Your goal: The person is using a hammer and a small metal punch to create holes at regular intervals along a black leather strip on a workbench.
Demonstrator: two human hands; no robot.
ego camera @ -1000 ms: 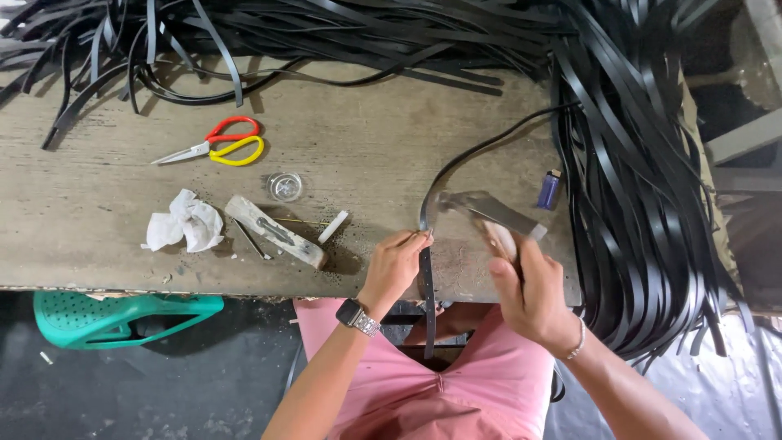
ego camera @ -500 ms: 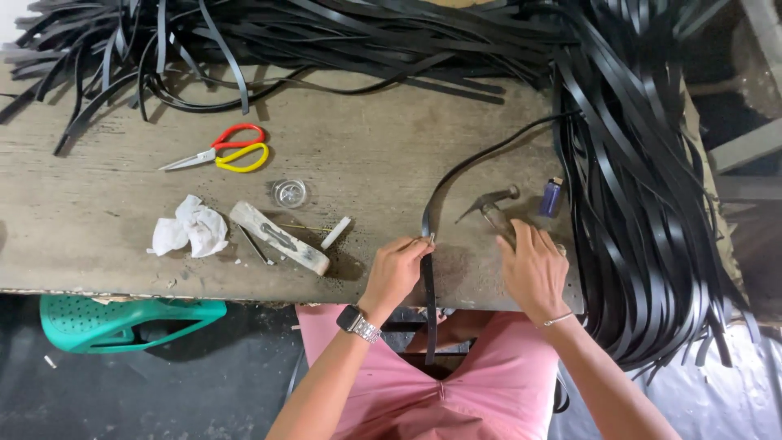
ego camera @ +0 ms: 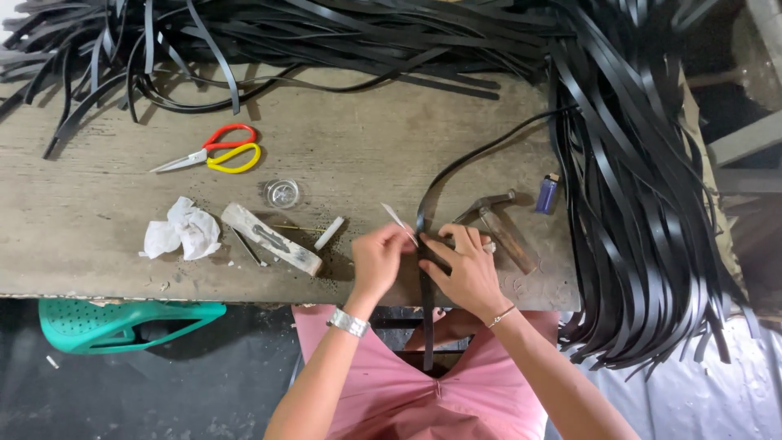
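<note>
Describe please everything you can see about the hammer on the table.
The hammer lies flat on the worn wooden table, just right of the person's hands, and neither hand touches it. It has a dull grey metal head toward the upper left and a brownish, worn-looking handle that runs down to the lower right. The right hand is nearest it, beside the head. A small blue lighter stands apart on its right, and a black strap curves past on its left.
</note>
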